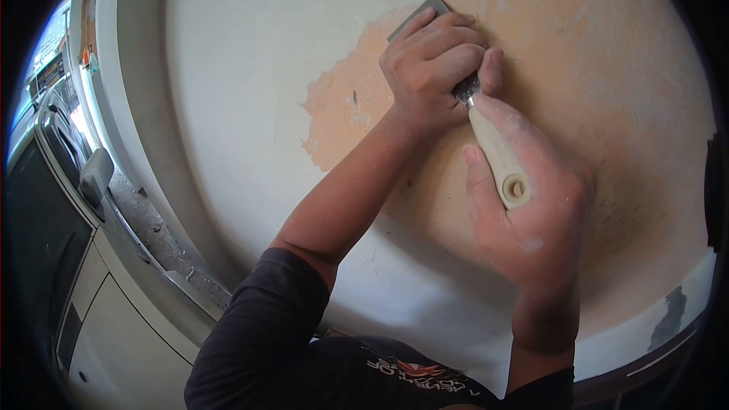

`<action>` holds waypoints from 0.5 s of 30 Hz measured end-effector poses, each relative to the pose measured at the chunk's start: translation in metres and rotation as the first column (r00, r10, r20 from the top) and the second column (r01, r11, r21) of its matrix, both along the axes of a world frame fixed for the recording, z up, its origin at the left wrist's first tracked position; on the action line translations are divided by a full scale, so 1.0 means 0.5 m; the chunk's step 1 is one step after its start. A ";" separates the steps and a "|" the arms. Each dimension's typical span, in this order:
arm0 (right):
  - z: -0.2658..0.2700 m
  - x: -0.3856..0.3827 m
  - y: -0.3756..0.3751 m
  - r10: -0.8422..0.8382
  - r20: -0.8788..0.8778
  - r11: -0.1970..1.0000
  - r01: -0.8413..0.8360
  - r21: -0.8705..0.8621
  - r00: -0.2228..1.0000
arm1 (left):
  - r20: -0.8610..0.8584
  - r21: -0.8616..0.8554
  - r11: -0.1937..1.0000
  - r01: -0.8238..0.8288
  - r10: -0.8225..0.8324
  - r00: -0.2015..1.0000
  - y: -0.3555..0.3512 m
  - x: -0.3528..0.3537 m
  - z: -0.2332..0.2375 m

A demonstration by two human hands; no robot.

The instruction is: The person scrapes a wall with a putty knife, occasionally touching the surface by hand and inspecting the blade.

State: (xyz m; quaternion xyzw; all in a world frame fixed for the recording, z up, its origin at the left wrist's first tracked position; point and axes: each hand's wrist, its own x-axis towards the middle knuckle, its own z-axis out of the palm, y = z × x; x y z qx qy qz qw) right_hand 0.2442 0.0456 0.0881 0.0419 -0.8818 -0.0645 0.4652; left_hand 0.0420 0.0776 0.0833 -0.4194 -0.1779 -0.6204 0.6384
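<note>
A putty knife with a cream handle [495, 144] lies against a wall, its grey blade [430, 9] pointing up and left. My right hand [535, 197] grips the handle, thumb along one side. My left hand [437, 61] is closed over the blade, hiding its middle; the far end and a short dark part near the handle show. Under the blade, the wall has a peach-coloured bare patch [338, 118] with a ragged edge against the pale paint [250, 91]. Whitish dust marks my right hand.
A vehicle with a side mirror [96, 176] stands close on the left, beyond the wall's edge [137, 68]. Debris [163, 235] lies on the ground between them. A dark grey patch [668, 319] marks the wall's lower right.
</note>
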 end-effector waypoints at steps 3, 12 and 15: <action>-0.002 0.010 -0.011 -0.023 0.036 1.000 0.023 0.002 0.999 | -0.013 0.007 1.000 0.008 -0.008 1.000 0.001 -0.004 0.005; -0.003 -0.003 0.003 -0.007 0.006 1.000 0.007 0.005 1.000 | 0.032 -0.015 1.000 -0.004 0.004 0.999 0.001 -0.004 -0.006; -0.004 0.004 -0.009 0.000 0.030 1.000 0.000 -0.007 1.000 | 0.030 0.001 1.000 0.004 -0.004 1.000 0.000 -0.006 -0.003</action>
